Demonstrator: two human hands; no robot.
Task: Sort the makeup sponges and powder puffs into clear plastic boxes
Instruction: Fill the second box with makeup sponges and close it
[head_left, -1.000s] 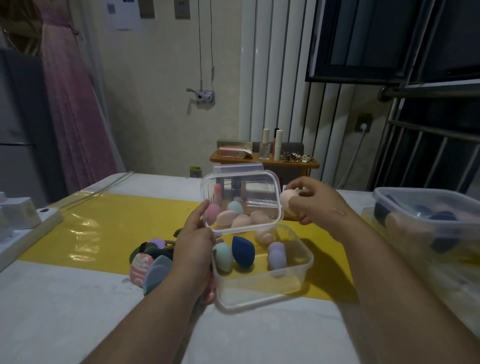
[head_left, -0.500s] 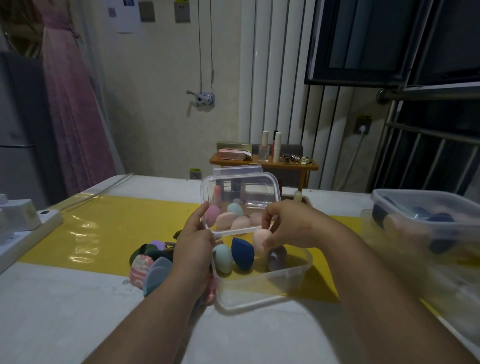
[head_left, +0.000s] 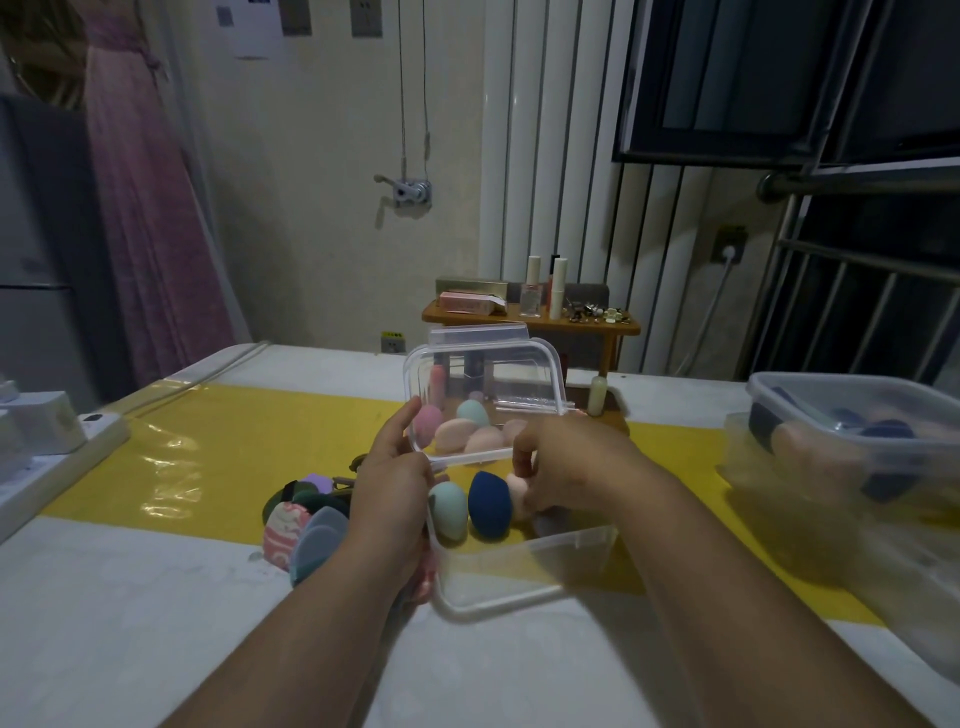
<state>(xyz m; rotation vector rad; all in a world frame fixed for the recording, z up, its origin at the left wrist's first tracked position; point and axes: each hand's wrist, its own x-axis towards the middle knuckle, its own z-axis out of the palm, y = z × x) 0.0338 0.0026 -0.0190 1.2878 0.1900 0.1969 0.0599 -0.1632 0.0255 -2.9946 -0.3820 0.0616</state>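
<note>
Nearest, on the white tabletop (head_left: 156, 623), a clear plastic box (head_left: 519, 566) with rounded corners straddles the front edge of a glossy yellow mat (head_left: 208, 457). The left hand (head_left: 395, 499) grips the box's left wall, fingers curled under its near corner and thumb reaching up to the edge of the raised lid (head_left: 483, 374). The right hand (head_left: 566, 462) reaches down into the box, its fingers curled round a pale pink sponge (head_left: 515, 493). Standing in a row beside that one inside the box are a mint sponge (head_left: 449, 512) and a navy sponge (head_left: 488, 504), both smooth, matte and egg-shaped; something lavender behind the right hand is mostly hidden. The transparent lid stands upright at the box's far side, and through it show more rounded sponges in pink, teal and peach. Just left of the box, touching the left wrist, lies a loose heap of powder puffs (head_left: 311, 519): flat blue-grey teardrops, a pink patterned round one, dark green ones and a lilac one. At the right edge sits a second lidded clear box (head_left: 852, 410) holding navy and peach pieces, blurred. On the left rests a white power strip (head_left: 52, 441). Beyond the tabletop, a small wooden stand (head_left: 530, 325) carries slim bottles and a pink carton.
</note>
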